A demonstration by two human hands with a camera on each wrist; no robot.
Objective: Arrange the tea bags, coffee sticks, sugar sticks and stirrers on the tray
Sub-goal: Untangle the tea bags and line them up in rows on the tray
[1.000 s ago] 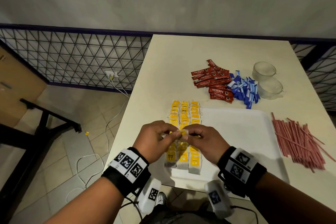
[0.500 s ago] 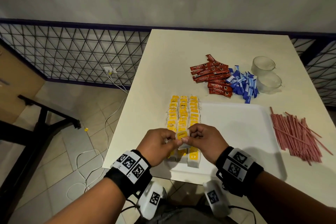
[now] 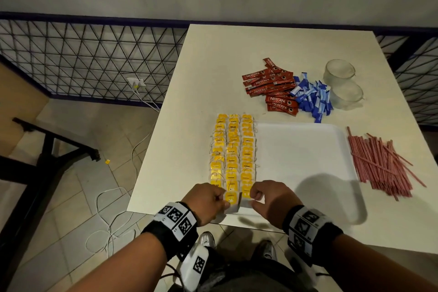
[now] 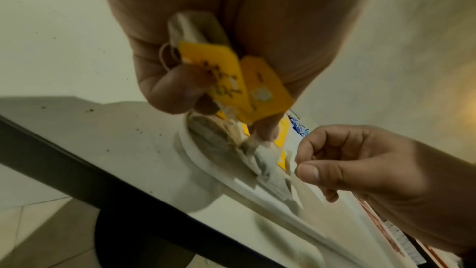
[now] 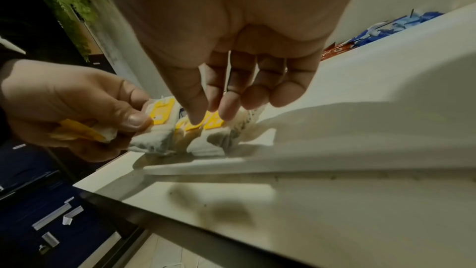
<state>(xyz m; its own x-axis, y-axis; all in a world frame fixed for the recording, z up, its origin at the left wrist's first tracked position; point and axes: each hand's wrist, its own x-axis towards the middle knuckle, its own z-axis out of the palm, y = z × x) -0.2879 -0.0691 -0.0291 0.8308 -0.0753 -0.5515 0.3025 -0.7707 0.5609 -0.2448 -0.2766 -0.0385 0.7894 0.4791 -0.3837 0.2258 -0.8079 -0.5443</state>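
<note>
tea bags [image 3: 233, 156] fill tray's [image 3: 305, 161] left edge; left hand [image 3: 205, 201] fingers pinch spares, right hand [image 3: 272, 199] loosely curled.

tray [image 3: 308, 161]: smooth white plastic | tea bags [image 3: 233, 149]: matt paper | cups [image 3: 339, 73]: frosted plastic

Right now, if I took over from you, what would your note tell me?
Left hand grips spare tea bags and pinches one at the tray's near edge.
Right hand: fingertips rest on the nearest bags, holding nothing.
Done: three tea bag rows along the tray's left side.
Left: coffee sticks, sugar sticks and stirrers, all lying on the table.
</note>
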